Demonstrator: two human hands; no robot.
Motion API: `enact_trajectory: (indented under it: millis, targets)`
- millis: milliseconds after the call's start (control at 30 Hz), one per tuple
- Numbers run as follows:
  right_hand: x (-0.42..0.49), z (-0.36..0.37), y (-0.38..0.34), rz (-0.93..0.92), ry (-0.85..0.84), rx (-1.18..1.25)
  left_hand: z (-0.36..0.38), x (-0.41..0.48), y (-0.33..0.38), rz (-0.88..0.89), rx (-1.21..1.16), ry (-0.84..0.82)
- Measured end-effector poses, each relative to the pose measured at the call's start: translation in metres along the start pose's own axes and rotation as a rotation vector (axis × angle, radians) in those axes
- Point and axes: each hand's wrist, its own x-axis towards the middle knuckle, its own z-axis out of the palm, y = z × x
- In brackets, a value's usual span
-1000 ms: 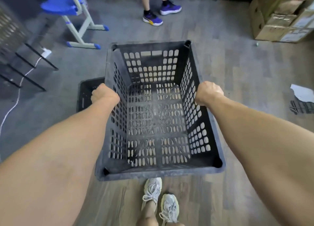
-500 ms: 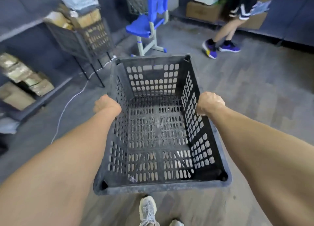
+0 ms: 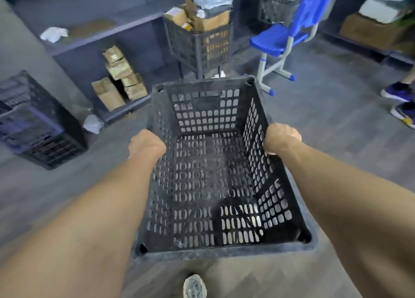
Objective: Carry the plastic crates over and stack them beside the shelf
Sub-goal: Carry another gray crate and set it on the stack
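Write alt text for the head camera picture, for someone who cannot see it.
A person's left hand and right hand grip opposite rims of an empty black plastic crate, held above a grey floor. Ahead are a dark shelf with cardboard parcels, more dark crates on the floor to the left, and a blue chair to the right.

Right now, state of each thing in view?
carried crate, empty, upright, off the floor.
left hand, grips the crate's left rim.
right hand, grips the crate's right rim.
floor crates, apparently stacked, left of the shelf.
basket on legs, full of boxes.
blue chair, upright, unoccupied.
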Motion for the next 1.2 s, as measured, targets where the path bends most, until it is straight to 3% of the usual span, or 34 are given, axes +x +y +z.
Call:
enact_trajectory:
  millis: [833,1200]
  targets:
    - [0.013,0.000,-0.418,-0.448,0.045,-0.242,-0.164,0.211,-0.262,-0.396,-0.212,0.111]
    - [0.048,-0.006,-0.593,-0.658,0.043,-0.309,-0.223,0.303,-0.333,-0.570,-0.267,0.211]
